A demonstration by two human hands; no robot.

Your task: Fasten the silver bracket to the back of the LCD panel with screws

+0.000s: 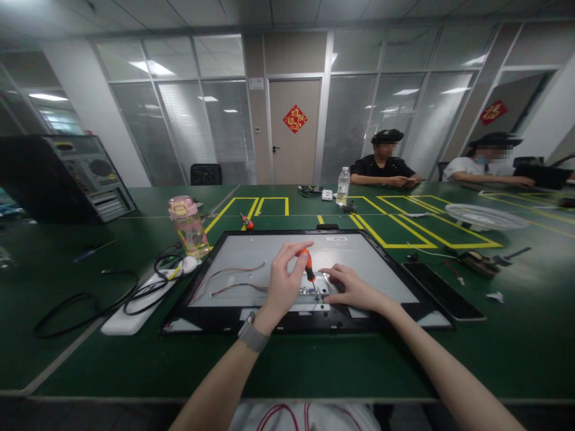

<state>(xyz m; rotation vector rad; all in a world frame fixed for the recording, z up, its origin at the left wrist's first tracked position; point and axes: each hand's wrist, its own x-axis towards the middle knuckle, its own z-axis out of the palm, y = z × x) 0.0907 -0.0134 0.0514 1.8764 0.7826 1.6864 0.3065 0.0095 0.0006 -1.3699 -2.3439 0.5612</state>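
A flat display panel (251, 251) with a black frame lies in front of me, its grey metal back facing up. My left hand (286, 278) is closed around an orange-and-black screwdriver (308, 266). The screwdriver stands nearly upright, its tip down at a small metal bracket (320, 282) near the panel's lower middle. On the bracket's right side rests my right hand (350, 288), thumb and fingers apart and touching its edge. Thin wires (240, 287) run over the panel to the left of the bracket. The screw or hole under the tip is too small to make out.
Left of the panel are a pink-lidded bottle (188, 227), a white power strip (137, 305) and black cables. A dark flat slab (442, 290) lies to the right. Beyond are a red-handled tool (247, 224) and a water bottle (342, 187). Two people sit across the table.
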